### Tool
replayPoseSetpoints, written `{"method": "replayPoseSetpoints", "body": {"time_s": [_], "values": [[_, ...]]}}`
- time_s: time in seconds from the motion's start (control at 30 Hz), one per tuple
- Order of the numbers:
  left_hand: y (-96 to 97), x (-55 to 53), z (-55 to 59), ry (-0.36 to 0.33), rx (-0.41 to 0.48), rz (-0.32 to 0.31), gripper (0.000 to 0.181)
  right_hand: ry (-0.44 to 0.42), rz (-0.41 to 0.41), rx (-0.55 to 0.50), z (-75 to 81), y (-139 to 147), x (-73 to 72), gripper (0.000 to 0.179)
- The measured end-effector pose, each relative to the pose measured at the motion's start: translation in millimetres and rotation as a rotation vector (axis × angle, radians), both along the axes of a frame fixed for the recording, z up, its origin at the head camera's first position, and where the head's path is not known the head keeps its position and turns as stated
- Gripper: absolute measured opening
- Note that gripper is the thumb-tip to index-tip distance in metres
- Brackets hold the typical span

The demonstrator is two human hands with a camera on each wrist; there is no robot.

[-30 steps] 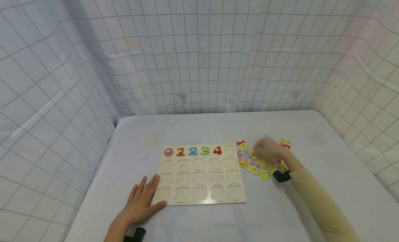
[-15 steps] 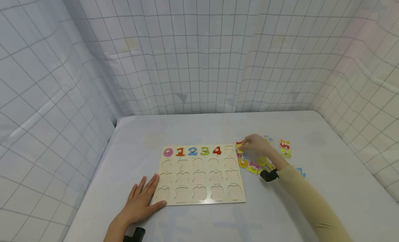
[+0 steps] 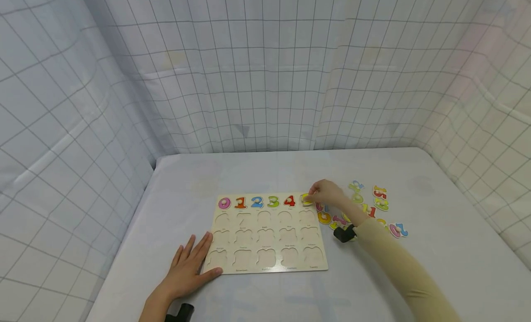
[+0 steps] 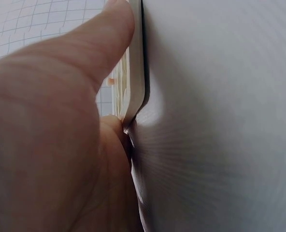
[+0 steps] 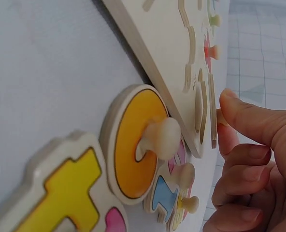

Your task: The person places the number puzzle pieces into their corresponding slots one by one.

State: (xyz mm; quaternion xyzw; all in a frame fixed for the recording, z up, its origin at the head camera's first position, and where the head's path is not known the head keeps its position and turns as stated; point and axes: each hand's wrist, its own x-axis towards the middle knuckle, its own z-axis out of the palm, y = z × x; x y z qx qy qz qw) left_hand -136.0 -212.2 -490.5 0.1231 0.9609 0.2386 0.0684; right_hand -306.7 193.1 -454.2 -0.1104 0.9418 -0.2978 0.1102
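A wooden number puzzle board (image 3: pixel 254 222) lies on the table, with pieces 0 to 4 seated along its top row. My right hand (image 3: pixel 328 194) pinches the small knob (image 5: pixel 221 117) of a yellow number piece (image 3: pixel 305 201) between thumb and index finger. That piece is over the recess at the board's top right corner; in the right wrist view it stands edge-on, just off the board face. My left hand (image 3: pixel 186 272) rests with spread fingers at the board's lower left corner, its thumb (image 4: pixel 102 41) on the near edge.
Loose knobbed number pieces lie right of the board, partly under my right forearm. Among them are an orange piece (image 5: pixel 133 145) close to the board's edge, a red-and-green piece (image 3: pixel 380 193) and a pink-and-blue piece (image 3: pixel 398 230). White gridded cloth (image 3: pixel 265 82) hangs around the table.
My right hand has moved left from the loose pieces to the board's top right corner, bringing the yellow number piece. The left hand has stayed put.
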Motion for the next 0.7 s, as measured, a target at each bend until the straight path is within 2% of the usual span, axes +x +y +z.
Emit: {"method": "replayPoseSetpoints", "body": {"time_s": [0.17,0.5,0.7], "values": [[0.5,-0.3,0.0,-0.005,0.002,0.001,0.096,-0.019,-0.043,0.021,-3.3,-5.8,0.7,0.026],[0.2,0.0,0.0,0.000,0.002,0.000,0.095,-0.074,-0.061,0.027,-2.0,-11.6,2.0,0.026],[-0.1,0.0,0.0,0.000,0.013,-0.001,0.094,-0.053,-0.058,0.032,-6.4,-10.9,1.3,0.027]]}}
